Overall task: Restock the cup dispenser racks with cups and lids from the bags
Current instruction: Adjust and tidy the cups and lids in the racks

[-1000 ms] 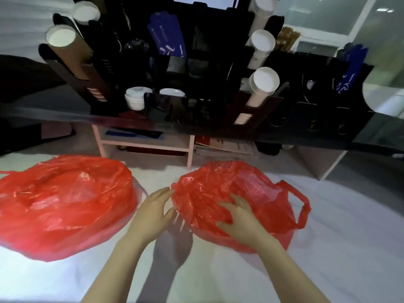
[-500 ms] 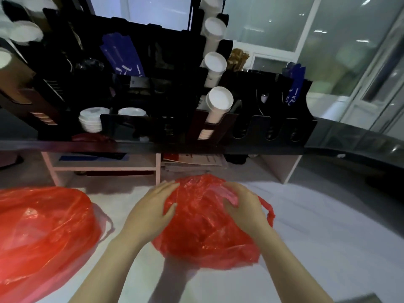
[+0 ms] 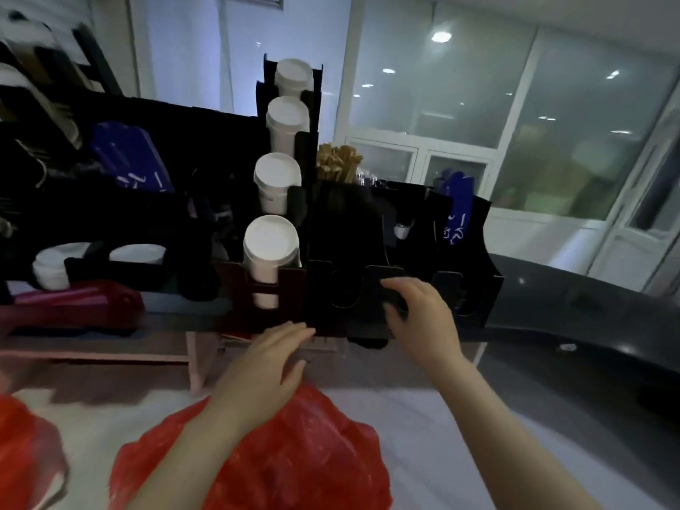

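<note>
Red bag (image 3: 294, 454) lies below left hand (image 3: 268, 362); right hand (image 3: 423, 314) by black rack (image 3: 368, 233).

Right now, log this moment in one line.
left hand: open, empty, between red bag and rack | right hand: fingers curled at black rack front, grip unclear | white cup stacks: four, racked

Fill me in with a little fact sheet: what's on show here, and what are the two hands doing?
Place: white table facing a black rack
Rack holds: four stacks of white cups, wooden sticks, blue packets
Bags: red bag under the arms; second red bag at left edge
Left hand: fingers straight, stretched toward the rack's foot
Right hand: fingers bent at the rack's front; grip unclear
Held: no cup or lid visible
</note>
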### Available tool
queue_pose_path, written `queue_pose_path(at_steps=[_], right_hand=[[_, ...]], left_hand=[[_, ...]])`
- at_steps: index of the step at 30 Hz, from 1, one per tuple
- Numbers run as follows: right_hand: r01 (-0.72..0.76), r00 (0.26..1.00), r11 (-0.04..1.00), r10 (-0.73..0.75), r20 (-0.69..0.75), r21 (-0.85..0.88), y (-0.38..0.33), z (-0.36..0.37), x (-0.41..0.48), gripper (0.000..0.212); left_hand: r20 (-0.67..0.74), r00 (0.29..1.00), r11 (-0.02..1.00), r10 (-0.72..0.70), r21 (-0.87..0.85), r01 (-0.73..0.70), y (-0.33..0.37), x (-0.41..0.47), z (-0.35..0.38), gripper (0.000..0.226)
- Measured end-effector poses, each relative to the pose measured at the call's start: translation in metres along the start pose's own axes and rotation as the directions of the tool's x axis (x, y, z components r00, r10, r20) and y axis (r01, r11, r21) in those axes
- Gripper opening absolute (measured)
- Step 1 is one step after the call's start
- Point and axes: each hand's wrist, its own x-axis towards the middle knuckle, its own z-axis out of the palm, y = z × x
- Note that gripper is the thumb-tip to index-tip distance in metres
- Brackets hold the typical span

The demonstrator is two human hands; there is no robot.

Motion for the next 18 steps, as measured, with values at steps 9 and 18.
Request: queue_pose_path(at_steps=[9,18], right_hand=[[0.462,0.801,0.792,-0.179,0.571,-0.4,-0.018,0.039,0.106,0.036],[0.506,0.785,0.738,-0.179,0.593,-0.447,-0.019,0.059,0.113,0.025]], left_hand=[[-0.076,0.988,0.988,-0.131,0.068,0.136,0.014,0.026,0.024,0.046],[-0.063,0.96,0.951,-0.272,0.137,0.279,-0.004,0.005,0.013,0.045]])
